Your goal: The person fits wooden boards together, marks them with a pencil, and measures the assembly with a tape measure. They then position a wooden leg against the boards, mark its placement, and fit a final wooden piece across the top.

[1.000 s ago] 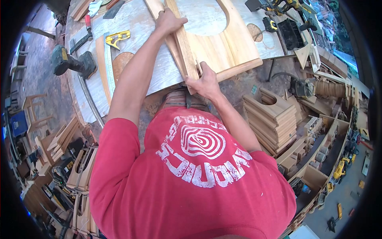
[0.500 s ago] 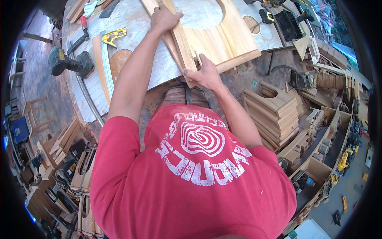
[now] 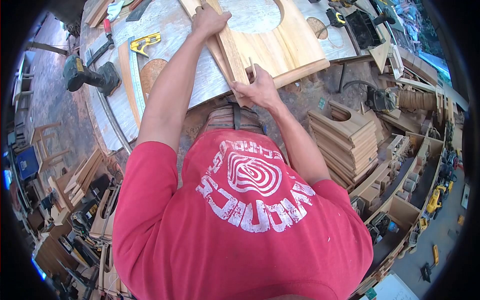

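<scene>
A narrow wooden strip lies lengthwise over the left part of a pale wooden panel with a large rounded cut-out. Near the strip's far end, my left hand is closed around it. My right hand grips the strip's near end, by the table edge, with thumb and fingers. A thin pencil-like stick pokes up between the fingers of that hand. Another board shows beneath the strip on its left side. The strip's tip below my right thumb is partly covered.
On the worktable are a yellow-headed combination square, a cordless drill, a clamp and a tape measure. Stacked cut panels stand on the right, near a wooden tool rack.
Both hands keep their hold on the strip. My right hand and the stick in it have shifted very slightly, and the whole view has moved a little.
</scene>
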`<state>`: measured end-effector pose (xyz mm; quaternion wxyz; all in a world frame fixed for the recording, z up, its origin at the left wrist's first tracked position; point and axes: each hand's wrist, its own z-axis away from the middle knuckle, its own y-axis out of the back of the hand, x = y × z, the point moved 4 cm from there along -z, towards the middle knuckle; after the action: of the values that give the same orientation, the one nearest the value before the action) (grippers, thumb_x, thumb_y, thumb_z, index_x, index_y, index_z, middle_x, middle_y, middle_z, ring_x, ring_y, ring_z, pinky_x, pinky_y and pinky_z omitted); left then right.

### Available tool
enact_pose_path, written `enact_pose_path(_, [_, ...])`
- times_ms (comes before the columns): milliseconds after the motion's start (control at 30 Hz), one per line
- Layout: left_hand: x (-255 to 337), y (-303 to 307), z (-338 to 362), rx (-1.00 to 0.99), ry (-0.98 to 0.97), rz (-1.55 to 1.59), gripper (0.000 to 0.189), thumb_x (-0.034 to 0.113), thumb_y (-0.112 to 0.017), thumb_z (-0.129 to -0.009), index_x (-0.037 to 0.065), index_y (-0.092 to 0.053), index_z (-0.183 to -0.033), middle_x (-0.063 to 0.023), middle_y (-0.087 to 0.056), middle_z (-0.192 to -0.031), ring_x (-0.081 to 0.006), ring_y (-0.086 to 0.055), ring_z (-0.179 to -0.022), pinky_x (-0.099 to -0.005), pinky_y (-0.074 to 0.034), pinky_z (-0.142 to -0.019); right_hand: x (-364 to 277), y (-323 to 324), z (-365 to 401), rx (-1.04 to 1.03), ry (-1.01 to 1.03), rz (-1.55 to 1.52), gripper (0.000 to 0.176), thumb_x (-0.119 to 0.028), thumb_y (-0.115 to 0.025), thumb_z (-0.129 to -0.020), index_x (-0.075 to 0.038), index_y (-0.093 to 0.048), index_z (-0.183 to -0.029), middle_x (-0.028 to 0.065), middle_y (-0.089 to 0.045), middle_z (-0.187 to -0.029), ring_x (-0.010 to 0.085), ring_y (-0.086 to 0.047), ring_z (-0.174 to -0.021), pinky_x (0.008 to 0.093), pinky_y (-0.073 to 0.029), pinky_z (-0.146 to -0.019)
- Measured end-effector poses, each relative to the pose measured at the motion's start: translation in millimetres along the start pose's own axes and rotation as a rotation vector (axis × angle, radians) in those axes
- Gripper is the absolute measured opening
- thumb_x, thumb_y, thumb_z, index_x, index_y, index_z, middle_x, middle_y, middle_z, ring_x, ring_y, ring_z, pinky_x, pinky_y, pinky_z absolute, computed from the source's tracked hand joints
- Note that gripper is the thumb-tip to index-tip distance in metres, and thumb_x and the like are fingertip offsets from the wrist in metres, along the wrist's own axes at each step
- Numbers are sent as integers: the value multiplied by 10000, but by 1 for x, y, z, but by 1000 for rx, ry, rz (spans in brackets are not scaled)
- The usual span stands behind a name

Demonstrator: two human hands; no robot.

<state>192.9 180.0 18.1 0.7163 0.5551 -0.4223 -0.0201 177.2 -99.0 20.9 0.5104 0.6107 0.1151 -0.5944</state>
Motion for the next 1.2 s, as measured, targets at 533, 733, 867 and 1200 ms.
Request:
enact_pose_path(533, [1,4,-1,-19,13,-10,957,485,-693,-793,-162,-386,-1428,-362,-512,-1380,-439,-588,-1245,-434,-488,-1064,-4,1,3,22,-2,-11,743,-446,-842,-683,141,-629,-1085,294,-694,-960,353,-706,-914,414,-552,-833])
enact_pose_path(733, [7,10,7,17,1,9,954,491,-698,-795,-164,-396,-1419,-364,-513,-1378,-446,-584,-1246,-438,-482,-1068,-3,0,2,31,17,-10,737,-444,-841,-681,139,-631,-1080,314,-691,-995,379,-703,-956,421,-546,-868])
enact_pose_path(867, [2,4,4,30,-22,6,935,494,-697,-794,-166,-423,-1398,-370,-523,-1360,-454,-586,-1237,-440,-483,-1064,-10,3,5,22,20,1,748,-441,-842,-680,145,-623,-1090,325,-686,-1028,391,-698,-985,428,-539,-895])
enact_pose_path(1200, [2,5,7,68,-72,11,881,451,-660,-794,-167,-430,-1379,-392,-555,-1301,-486,-597,-1199,-461,-488,-1045,-10,5,6,5,-12,-9,777,-451,-850,-678,146,-618,-1118,331,-681,-1075,391,-692,-1028,429,-534,-915])
